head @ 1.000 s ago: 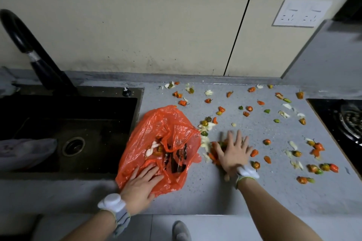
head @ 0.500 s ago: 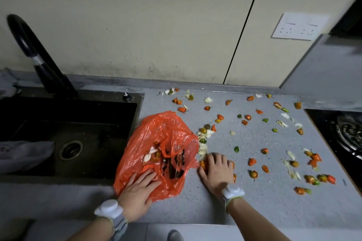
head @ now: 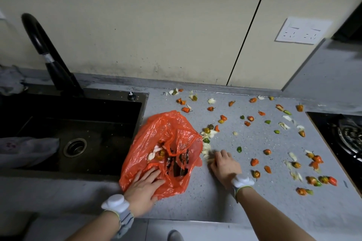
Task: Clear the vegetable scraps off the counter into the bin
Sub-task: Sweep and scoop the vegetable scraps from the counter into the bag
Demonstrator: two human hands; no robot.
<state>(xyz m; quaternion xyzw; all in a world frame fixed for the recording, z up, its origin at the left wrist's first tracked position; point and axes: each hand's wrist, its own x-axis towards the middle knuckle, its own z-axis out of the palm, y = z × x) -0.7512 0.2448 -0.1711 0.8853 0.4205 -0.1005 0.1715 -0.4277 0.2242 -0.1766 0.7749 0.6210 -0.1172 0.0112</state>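
Observation:
An orange plastic bag [head: 170, 133] lies open on the grey counter [head: 244, 205], with pale and orange scraps inside its mouth. My left hand [head: 143, 188] presses flat on the bag's near edge with its fingers straight. My right hand [head: 225, 165] sits just right of the bag's mouth. Its fingers are curled over a small heap of vegetable scraps [head: 206, 148], and an orange bit shows under the fingertips. Several orange, green and white pepper scraps [head: 254, 162] lie scattered over the counter to the right and toward the back wall.
A black sink [head: 82, 123] with a black faucet [head: 51, 60] lies left of the bag, with a grey cloth [head: 25, 148] inside it. A black gas hob [head: 348, 139] borders the counter on the right. A wall socket [head: 301, 30] is at the upper right.
My right hand has swept left across the counter toward the bag's mouth, dragging scraps with it, and its fingers went from spread flat to curled. My left hand stayed on the bag.

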